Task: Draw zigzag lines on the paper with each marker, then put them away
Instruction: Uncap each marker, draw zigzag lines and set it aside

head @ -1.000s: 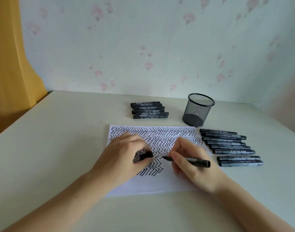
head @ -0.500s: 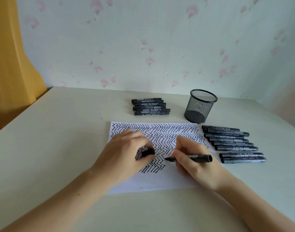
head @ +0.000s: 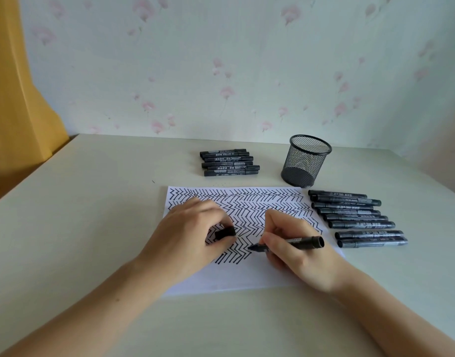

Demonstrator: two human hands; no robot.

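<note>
**Mid-zigzag, cap off, more markers waiting**

The drawing step is in hand. The right hand [head: 306, 251] pinches an uncapped black marker [head: 292, 242] between thumb and fingers, its tip [head: 252, 247] down at the end of the lowest row of zigzags on the paper [head: 247, 276]. The left hand [head: 190, 240] rests on the sheet, its grip closed around the marker's cap [head: 225, 232] — fingers curled, thumb underneath.

The paper lies flat on the table [head: 92, 228] just in front of the person, its upper two-thirds packed with black zigzag rows; a bare strip remains along the near edge.

Next, by my reading, the row wants finishing, then the cap must meet the tip squarely and press home before this marker goes away — probably into the mesh pen cup [head: 306, 161], which looks empty. Eight markers [head: 355, 217] lie in a row to the right of the sheet, six more [head: 227, 162] beyond it; which group is already used I cannot tell.
</note>
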